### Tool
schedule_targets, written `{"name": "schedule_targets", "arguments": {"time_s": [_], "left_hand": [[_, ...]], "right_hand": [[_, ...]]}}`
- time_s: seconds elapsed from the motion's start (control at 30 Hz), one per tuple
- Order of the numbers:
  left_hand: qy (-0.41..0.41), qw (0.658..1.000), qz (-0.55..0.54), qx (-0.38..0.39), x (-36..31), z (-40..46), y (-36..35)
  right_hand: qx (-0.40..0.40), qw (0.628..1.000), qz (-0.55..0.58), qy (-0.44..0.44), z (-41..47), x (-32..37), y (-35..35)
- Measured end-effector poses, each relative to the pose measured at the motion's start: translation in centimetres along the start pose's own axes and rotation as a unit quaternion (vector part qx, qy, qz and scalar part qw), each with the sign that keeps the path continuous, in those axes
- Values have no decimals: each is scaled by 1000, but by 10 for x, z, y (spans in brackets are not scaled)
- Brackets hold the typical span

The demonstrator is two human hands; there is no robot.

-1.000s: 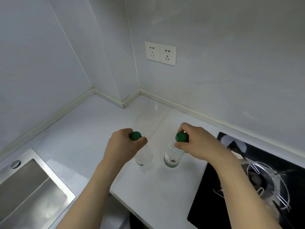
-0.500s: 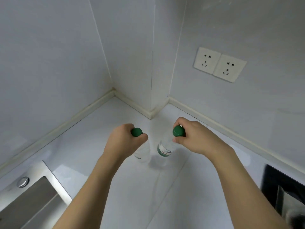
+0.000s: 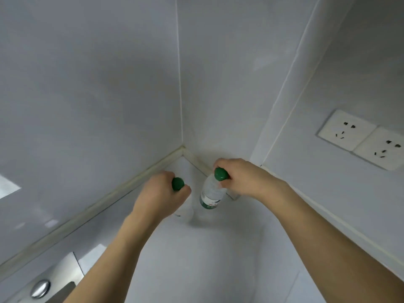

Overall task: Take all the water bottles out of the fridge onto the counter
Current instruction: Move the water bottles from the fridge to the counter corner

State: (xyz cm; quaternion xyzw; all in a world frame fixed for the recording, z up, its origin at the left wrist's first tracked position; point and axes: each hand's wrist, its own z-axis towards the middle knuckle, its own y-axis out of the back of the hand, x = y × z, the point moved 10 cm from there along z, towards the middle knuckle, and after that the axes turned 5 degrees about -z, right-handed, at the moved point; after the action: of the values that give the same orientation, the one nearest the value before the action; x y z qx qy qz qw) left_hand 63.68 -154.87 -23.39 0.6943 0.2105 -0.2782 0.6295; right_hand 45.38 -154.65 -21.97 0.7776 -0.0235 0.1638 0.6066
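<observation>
1. The left hand [image 3: 160, 196] sits just left of the frame's centre, its fingers [image 3: 185, 191] curled round the neck of the left bottle [image 3: 185, 212] right under the green cap [image 3: 177, 183].
2. Most of that bottle is hidden beneath the hand; only a sliver of clear body shows below the knuckles, so I cannot tell whether its base rests on the worktop [image 3: 207, 259].
3. The right hand [image 3: 244, 179] is just right of centre, fingers wrapped round the neck of the right bottle [image 3: 211, 195], pinching it below its own green cap [image 3: 221, 174].
4. This bottle is clear with a green-and-white label low on its body, and it leans with the cap toward the right hand.
5. The two bottles stand just beside each other in the corner of the pale worktop, near where the two grey walls meet.
6. A double wall socket [image 3: 360, 138] is at the right edge of the frame.
7. A steel sink [image 3: 65, 272] edge with a round metal knob [image 3: 40, 288] fills the lower left corner.
</observation>
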Motion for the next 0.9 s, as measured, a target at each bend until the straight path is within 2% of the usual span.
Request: {"name": "schedule_targets", "arguments": {"time_s": [0.3, 0.47, 0.67, 0.9], "left_hand": [[-23, 999, 24, -25, 18, 62, 9], [-15, 999, 43, -9, 27, 98, 7], [-20, 997, 67, -9, 38, 131, 6], [-47, 995, 92, -12, 39, 160, 4]], "right_hand": [[39, 995, -74, 50, 95, 16, -1], [53, 978, -182, 92, 136, 31, -6], [35, 957, -258, 130, 176, 43, 1], [23, 944, -285, 162, 210, 55, 8]]}}
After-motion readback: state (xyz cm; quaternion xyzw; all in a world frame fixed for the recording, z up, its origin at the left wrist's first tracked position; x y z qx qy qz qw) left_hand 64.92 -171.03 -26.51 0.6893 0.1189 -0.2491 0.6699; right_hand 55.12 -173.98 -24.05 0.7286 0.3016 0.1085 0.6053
